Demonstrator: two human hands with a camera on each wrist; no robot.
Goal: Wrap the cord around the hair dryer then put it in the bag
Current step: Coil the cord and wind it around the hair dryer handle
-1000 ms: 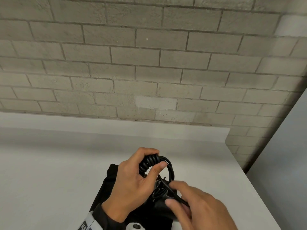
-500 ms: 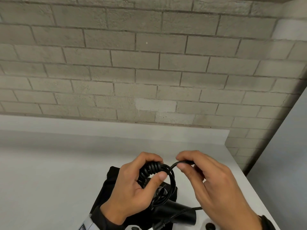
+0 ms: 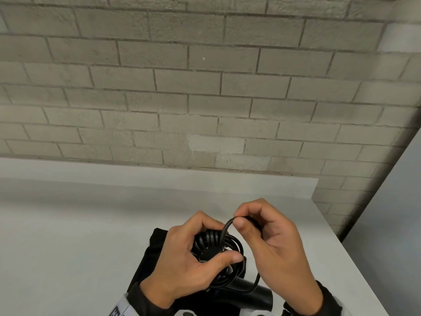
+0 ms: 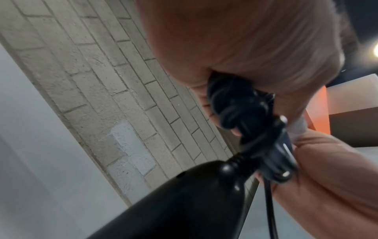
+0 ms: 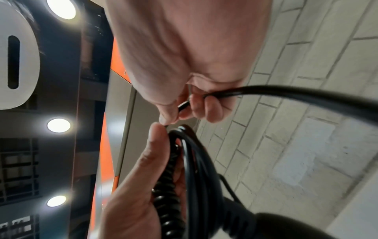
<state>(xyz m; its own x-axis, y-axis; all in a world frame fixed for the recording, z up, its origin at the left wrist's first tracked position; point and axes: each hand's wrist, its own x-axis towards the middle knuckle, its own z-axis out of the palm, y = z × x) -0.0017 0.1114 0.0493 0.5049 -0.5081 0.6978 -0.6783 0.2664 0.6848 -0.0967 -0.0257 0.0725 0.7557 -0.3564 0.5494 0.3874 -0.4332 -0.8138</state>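
Inspector: State the hands

Assessor: Left hand (image 3: 193, 267) clamped round the hair dryer (image 3: 246, 293), thumb pinning the wound cord (image 3: 211, 240), evidently so the turns cannot slip. Right hand (image 3: 273, 245), just beside the dryer, pinches a free loop above it, presumably for another turn

Inspector: Anything obscured?

Assessor: Bag (image 3: 157, 245) lies under the dryer on the surface (image 3: 68, 247), its opening hidden; the dryer is cut off by the frame
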